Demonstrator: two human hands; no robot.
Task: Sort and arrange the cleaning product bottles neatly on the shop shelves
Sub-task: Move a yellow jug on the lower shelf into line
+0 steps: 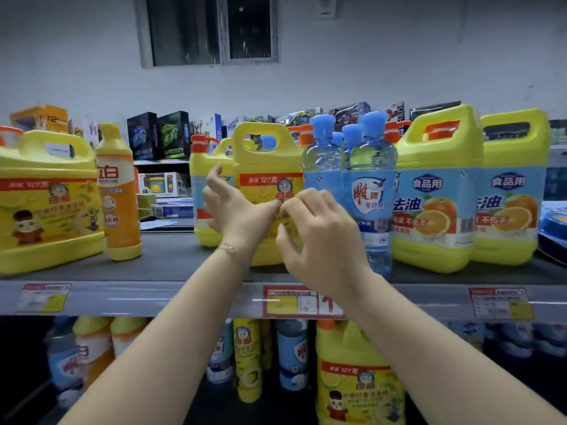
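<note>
A yellow detergent jug with a handle [265,157] stands mid-shelf on the grey shelf [171,265]. My left hand [236,210] and my right hand [319,234] are raised in front of its label, fingers curled and fingertips almost meeting; neither grips a bottle. Clear blue-capped bottles [372,185] stand right beside the jug. Two yellow jugs with orange-fruit labels [435,191] [509,185] stand to the right. At the left are a large yellow jug [46,197] and a slim orange bottle [118,194].
Another yellow jug [204,179] stands behind my left hand. Price tags [294,302] line the shelf edge. The lower shelf holds a yellow jug [359,375] and several slim bottles [248,360]. Boxed goods [159,133] sit on shelving behind; a blue object [552,222] lies far right.
</note>
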